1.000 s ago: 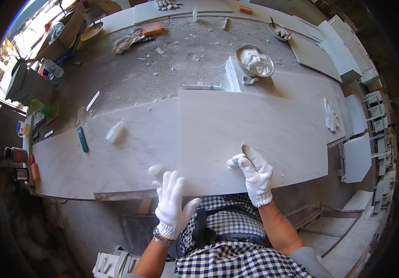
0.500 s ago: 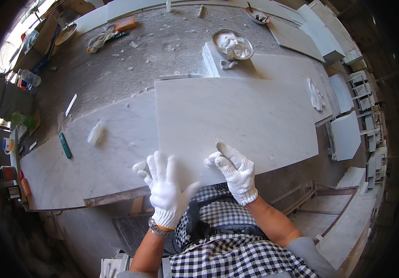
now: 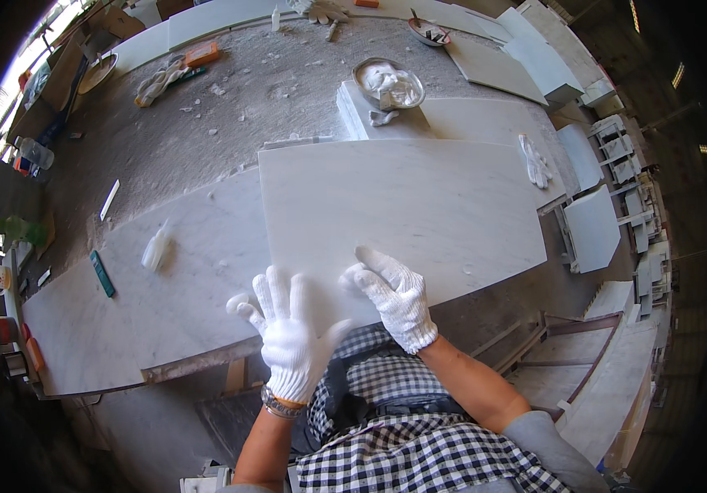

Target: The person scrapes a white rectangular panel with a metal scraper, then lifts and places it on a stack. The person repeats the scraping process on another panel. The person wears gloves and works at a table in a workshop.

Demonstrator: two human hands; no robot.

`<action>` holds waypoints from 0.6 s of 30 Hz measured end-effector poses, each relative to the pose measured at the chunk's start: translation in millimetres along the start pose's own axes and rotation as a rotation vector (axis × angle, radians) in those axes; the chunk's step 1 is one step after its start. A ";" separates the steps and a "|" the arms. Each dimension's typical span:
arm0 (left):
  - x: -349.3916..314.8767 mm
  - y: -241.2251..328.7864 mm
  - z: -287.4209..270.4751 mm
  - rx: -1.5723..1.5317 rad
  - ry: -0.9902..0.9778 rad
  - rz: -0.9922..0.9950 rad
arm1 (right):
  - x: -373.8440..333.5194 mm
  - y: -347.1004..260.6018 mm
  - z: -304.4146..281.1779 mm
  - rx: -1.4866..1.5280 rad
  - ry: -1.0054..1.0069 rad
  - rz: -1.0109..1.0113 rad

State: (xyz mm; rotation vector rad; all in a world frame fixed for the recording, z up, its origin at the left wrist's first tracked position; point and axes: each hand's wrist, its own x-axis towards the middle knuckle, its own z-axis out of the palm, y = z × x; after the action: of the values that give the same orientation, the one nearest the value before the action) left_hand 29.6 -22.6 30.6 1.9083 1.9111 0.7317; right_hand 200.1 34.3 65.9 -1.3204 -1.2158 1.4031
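Note:
Both my hands wear white knitted gloves. My left hand [image 3: 287,341] is at the near edge of a pale veined stone slab [image 3: 419,197], fingers spread and the palm side hidden. To its right, my right hand [image 3: 394,300] is over the same slab near its front edge. Its fingers are bent and drawn together, tips pointing left and slightly blurred; anything between them is hidden. This slab overlaps a second marble slab [image 3: 197,263] at the left. On that lower slab lie a translucent squeeze bottle [image 3: 156,246] and a green utility knife [image 3: 102,274].
A metal bowl of white paste [image 3: 388,85] sits on a white block [image 3: 353,115] behind the slab. A spare glove [image 3: 536,162] lies at right. Farther back are more gloves [image 3: 158,85], an orange box [image 3: 202,54] and a small bowl [image 3: 429,33]. Stone pieces [image 3: 591,230] stand at right.
The whole view has shifted, so the table and slabs appear farther left. Both hands keep nearly the same poses; the right hand's fingertips have shifted slightly.

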 end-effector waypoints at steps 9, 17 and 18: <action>2.4 13.7 -4.5 0.189 -0.097 -0.095 | 8.6 -6.1 -23.8 -0.116 0.070 -0.068; 34.8 24.5 -3.0 0.304 -0.187 -0.116 | -31.7 11.0 -64.8 -0.162 0.108 -0.138; 36.9 24.2 -3.7 0.370 -0.207 -0.114 | -35.3 10.8 -78.6 -0.120 0.177 -0.134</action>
State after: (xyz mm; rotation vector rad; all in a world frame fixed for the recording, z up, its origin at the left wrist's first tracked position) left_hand 45.8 12.7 51.8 1.9669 2.1082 0.1429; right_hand 282.1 5.9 63.7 -1.3867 -1.2595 1.1089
